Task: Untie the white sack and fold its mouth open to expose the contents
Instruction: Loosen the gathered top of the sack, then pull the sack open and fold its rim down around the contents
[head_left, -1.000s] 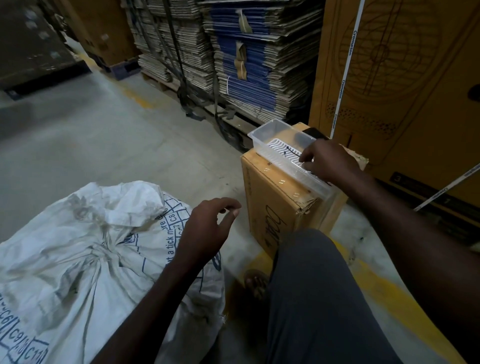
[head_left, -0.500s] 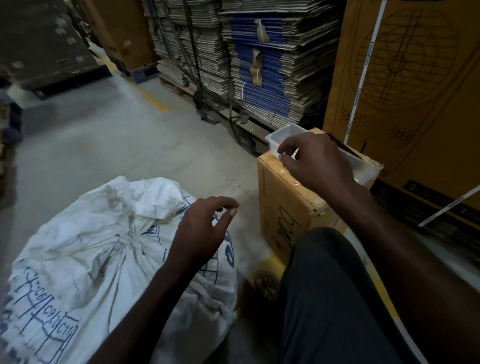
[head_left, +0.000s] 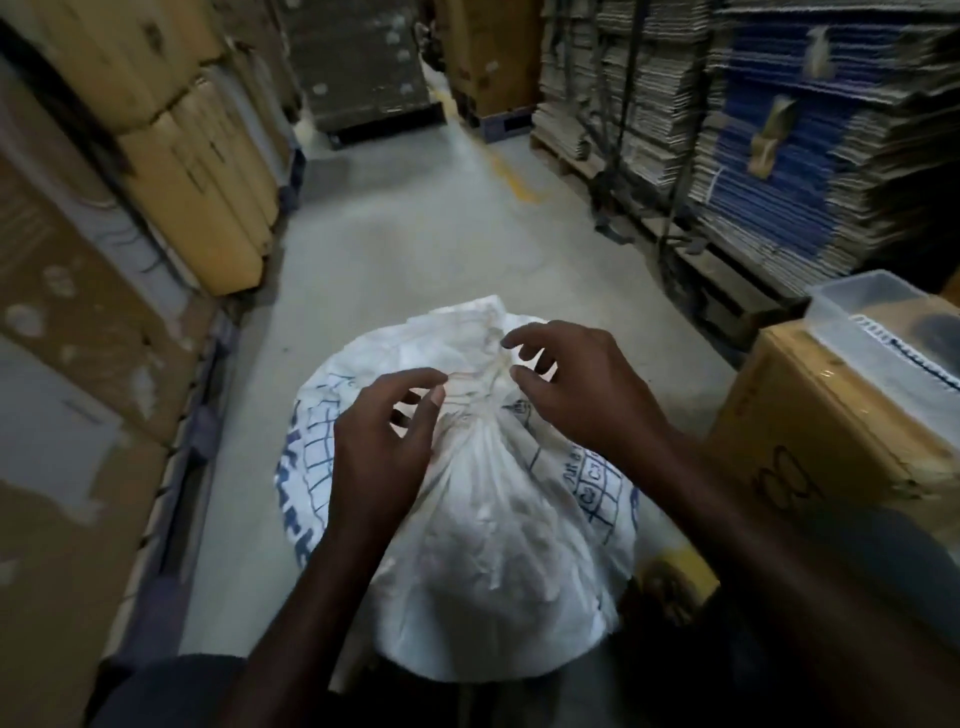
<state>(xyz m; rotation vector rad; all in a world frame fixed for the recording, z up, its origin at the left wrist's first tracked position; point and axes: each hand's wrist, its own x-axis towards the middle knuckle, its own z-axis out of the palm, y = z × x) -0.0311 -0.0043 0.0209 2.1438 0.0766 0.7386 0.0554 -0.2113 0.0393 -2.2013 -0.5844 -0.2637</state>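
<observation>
The white sack (head_left: 498, 519) with blue print stands on the floor right in front of me. Its mouth is gathered and tied into a neck (head_left: 475, 400), with the loose top bunched beyond it. My left hand (head_left: 384, 447) hovers at the left side of the neck, thumb and forefinger tips close to the tie, with nothing plainly pinched. On the right side of the neck, my right hand (head_left: 576, 389) has its fingers spread and loosely curled just above the cloth. The sack's contents are hidden.
A taped cardboard box (head_left: 831, 431) with a clear plastic tray (head_left: 883, 332) on top stands at the right. Stacked flat cartons (head_left: 779, 130) on pallets line the right side, large boxes (head_left: 171, 156) the left. Grey concrete floor (head_left: 415, 234) runs ahead between them.
My view has swung left from the box to the sack. My right hand has left the plastic tray and come to the sack's neck, and my left hand has moved onto the neck too.
</observation>
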